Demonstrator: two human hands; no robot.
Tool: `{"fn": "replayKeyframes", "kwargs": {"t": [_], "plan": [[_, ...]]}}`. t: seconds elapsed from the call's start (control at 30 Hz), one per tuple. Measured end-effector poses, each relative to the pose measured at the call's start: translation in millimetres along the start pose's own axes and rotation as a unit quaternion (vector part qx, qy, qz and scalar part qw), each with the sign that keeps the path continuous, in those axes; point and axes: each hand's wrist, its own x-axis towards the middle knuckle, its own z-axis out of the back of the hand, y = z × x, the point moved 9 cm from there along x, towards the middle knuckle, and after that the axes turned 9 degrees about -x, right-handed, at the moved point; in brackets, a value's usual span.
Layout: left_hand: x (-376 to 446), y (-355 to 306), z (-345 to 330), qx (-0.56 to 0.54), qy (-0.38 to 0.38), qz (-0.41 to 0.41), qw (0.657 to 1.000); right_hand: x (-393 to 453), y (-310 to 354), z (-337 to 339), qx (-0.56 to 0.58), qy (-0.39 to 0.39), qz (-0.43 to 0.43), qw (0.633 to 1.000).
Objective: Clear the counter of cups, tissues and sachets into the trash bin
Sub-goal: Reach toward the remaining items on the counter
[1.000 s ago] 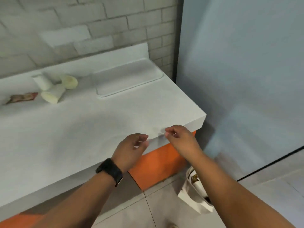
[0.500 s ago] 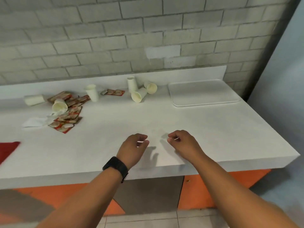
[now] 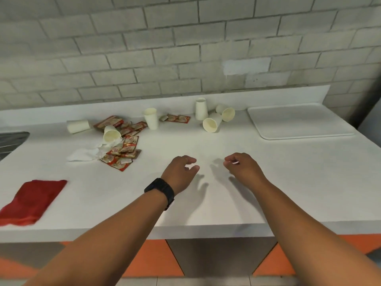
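Note:
Several white paper cups lie on the white counter (image 3: 206,199): one on its side at the far left (image 3: 78,126), one tipped over the sachets (image 3: 111,134), one upright (image 3: 151,118), and a group of three at the back right (image 3: 212,121). A pile of red sachets (image 3: 123,145) lies left of centre, with a lone sachet (image 3: 177,118) behind it. Crumpled white tissues (image 3: 86,154) sit beside the pile. My left hand (image 3: 181,174) and my right hand (image 3: 243,169) hover over the counter's middle, fingers loosely curled, holding nothing. The trash bin is out of view.
A white tray (image 3: 299,122) rests at the back right corner. A red cloth (image 3: 31,200) lies near the front left edge. A metal sink edge (image 3: 10,141) shows at far left. A grey brick wall backs the counter; orange panels are below.
The view has swung left from the counter's right end and the bin on the floor. Now the whole counter shows. Both hands stay empty and have moved out over the counter's middle.

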Motion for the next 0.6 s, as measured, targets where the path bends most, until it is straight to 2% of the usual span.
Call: {"fn": "replayKeyframes", "kwargs": {"t": [0.4, 0.6], "plan": [[101.6, -0.5, -21.6, -0.054, 0.000, 0.012, 0.998, 110.4, -9.8, 10.8, -0.015, -0.020, -0.021, 0.999], [168.4, 0.1, -47.5, -0.019, -0.011, 0.044, 0.999, 188.0, -22.2, 15.9, -0.011, -0.021, -0.034, 0.999]]}}
